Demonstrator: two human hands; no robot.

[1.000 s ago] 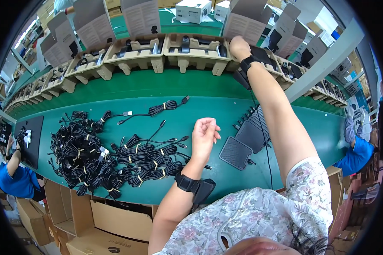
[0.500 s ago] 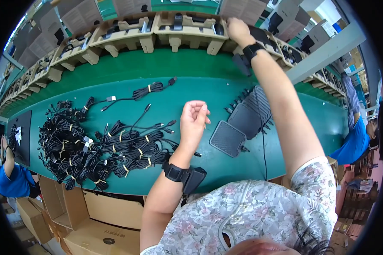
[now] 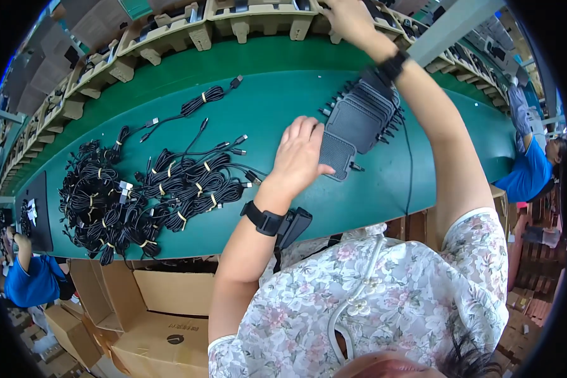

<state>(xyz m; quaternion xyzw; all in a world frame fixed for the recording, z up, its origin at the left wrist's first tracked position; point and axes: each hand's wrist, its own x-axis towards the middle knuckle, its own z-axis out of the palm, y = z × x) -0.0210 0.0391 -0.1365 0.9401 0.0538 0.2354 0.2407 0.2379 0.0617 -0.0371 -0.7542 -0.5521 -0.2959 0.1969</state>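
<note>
Several black, flat, ribbed rectangular pads [image 3: 362,113] with short cable plugs along their sides lie overlapping in a slanting row on the green table. My left hand [image 3: 298,154] rests at the left edge of the nearest pad [image 3: 337,156], fingers stretched out and thumb reaching over its lower corner. No grip on the pad shows. My right hand [image 3: 351,24] reaches over the far side at the moulded pulp trays [image 3: 296,19]. Its fingers look extended, with nothing visible in them, but the fingertips are partly cut off by the frame's top edge.
Bundled black cables [image 3: 101,195] with pale ties are heaped on the left, and one bundle [image 3: 203,102] lies apart. A grey post [image 3: 450,28] stands at right. Cardboard boxes [image 3: 160,340] lie below the table. People in blue [image 3: 528,170] work at both sides.
My left hand has opened from a loose curl and come against the nearest pad. My right hand stays by the trays, its fingers less curled. The whole view has shifted.
</note>
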